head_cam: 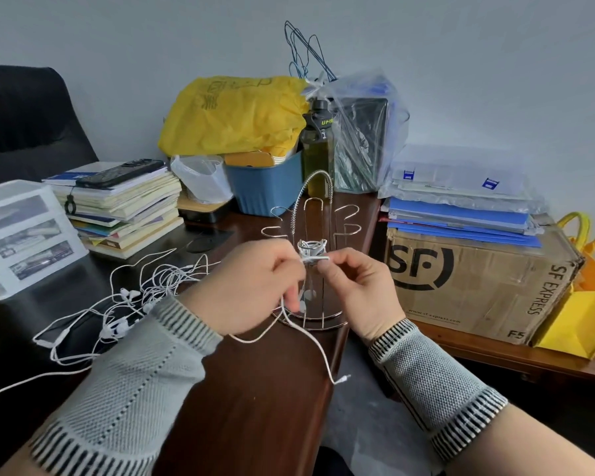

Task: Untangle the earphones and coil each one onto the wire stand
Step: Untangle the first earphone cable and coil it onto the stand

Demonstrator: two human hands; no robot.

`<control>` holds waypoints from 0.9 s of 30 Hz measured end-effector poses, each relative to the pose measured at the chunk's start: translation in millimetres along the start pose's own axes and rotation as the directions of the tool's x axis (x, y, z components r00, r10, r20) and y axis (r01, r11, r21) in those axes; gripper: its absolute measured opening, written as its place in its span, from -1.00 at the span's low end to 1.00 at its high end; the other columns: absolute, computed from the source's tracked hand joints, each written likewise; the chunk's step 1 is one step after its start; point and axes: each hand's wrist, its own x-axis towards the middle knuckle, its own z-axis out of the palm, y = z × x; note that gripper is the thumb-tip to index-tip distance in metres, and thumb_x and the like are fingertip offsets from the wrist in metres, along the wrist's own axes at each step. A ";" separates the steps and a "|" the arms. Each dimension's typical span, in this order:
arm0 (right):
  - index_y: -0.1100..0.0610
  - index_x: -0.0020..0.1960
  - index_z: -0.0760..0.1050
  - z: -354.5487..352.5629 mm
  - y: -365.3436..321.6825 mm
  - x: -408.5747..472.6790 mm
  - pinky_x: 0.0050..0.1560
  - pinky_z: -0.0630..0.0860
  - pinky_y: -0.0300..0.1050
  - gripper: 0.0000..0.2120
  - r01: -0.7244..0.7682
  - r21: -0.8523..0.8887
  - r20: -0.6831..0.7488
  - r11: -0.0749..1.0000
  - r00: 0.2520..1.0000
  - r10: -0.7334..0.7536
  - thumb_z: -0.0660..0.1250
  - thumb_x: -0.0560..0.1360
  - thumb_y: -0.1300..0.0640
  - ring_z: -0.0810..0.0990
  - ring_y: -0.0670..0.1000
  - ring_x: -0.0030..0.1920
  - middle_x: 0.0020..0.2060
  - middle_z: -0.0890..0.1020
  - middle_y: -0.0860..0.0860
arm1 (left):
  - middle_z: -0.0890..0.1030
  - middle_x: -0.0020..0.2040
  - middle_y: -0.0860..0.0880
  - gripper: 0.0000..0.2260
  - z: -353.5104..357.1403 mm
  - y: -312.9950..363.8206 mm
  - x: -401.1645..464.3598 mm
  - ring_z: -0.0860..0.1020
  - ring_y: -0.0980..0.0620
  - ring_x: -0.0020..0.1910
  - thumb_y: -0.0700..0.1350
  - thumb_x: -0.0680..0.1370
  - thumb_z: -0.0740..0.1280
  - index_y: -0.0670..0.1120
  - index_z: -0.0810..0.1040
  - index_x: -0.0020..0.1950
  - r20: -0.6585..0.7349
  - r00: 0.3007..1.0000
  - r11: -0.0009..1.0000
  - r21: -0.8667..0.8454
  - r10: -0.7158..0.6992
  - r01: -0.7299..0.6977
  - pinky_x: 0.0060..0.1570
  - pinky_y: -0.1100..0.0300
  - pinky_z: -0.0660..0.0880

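Fingertips of the left hand (255,286) are hidden behind its knuckles, though it grips the coiled earphone (311,252), a thin white cord bundled before the chrome wire stand (311,235). Opposite, the right hand (361,286) pinches the bundle's wrap between thumb and forefinger. Remaining tangled earphones (131,300) lie left on the dark desk (255,389).

Pale grey wall (461,63), dark brown wooden desk (255,389), black chair back (24,118) at left, grey floor (358,407), soft even light.
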 end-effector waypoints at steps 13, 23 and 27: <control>0.02 -0.40 0.57 10.0 -7.6 12.2 -0.05 0.59 0.12 -0.67 -0.257 0.141 -0.114 0.956 0.955 0.274 0.32 0.54 0.11 0.60 0.13 -0.26 -0.40 0.64 0.05 | 0.55 -0.47 0.05 -0.54 15.9 -6.5 33.3 0.62 -0.02 -0.32 0.08 0.64 0.14 -0.13 0.64 -0.27 -0.403 0.912 0.994 0.041 -0.079 0.105 -0.13 0.02 0.58; 0.06 -0.42 0.45 12.2 -11.2 19.6 -0.10 0.58 0.23 -0.64 -0.325 0.052 -0.159 0.944 0.931 0.329 0.24 0.55 0.08 0.58 0.22 -0.30 -0.47 0.57 0.05 | 0.66 -0.25 -0.08 -0.49 22.3 -13.8 35.8 0.57 -0.04 -0.24 0.04 0.67 0.02 -0.14 0.65 -0.23 -0.316 0.949 0.921 0.370 0.001 0.122 -0.10 0.03 0.53; 0.10 -0.39 0.45 11.8 -13.8 22.6 -0.20 0.52 -0.01 -0.65 -0.328 -0.006 -0.163 0.945 0.932 0.323 0.22 0.56 0.08 0.65 0.28 -0.19 -0.51 0.57 -0.01 | 0.51 -0.38 0.00 -0.53 33.0 -11.2 33.8 0.50 -0.05 -0.29 0.06 0.66 0.03 -0.07 0.45 -0.37 -0.314 0.949 0.845 0.517 0.039 0.136 -0.26 0.11 0.37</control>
